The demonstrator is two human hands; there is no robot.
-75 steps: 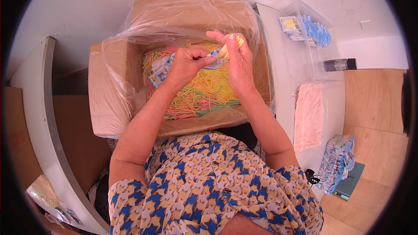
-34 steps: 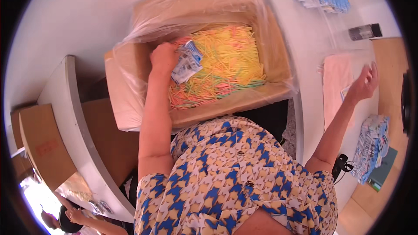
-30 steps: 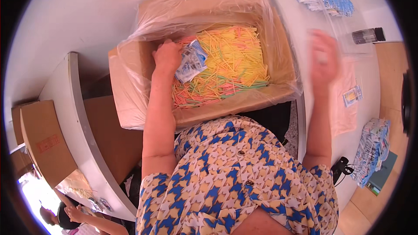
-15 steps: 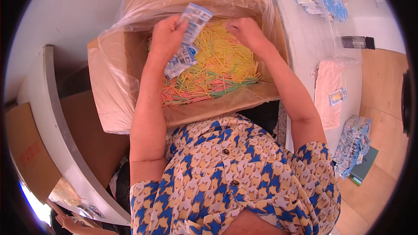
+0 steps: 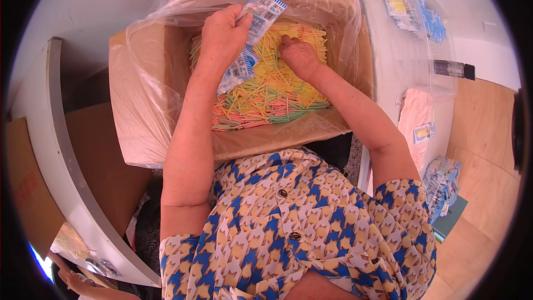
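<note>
My left hand (image 5: 225, 33) is closed on a blue-and-white printed plastic packet (image 5: 264, 14), thumb on top, above the cardboard box (image 5: 266, 136). A second similar packet (image 5: 240, 71) shows just below that hand; whether it hangs from the hand or lies on the sticks I cannot tell. Thin pastel sticks (image 5: 277, 91) in yellow, pink and green fill the lined box. My right hand (image 5: 300, 58) is down at the yellow sticks in the right half, its fingers curled in. What its fingertips hold, if anything, is hidden.
A clear plastic bin (image 5: 413, 50) with packets stands at right, a dark-capped bottle (image 5: 454, 69) beside it. Below are a pink cloth (image 5: 415, 111) with one packet (image 5: 424, 133) and a packet bundle (image 5: 442, 180). Another person's hand (image 5: 75, 283) shows at lower left.
My right hand has moved left and down onto the yellow sticks. My left hand, still holding the packet, has shifted slightly up and right. The whole view has shifted a little.
</note>
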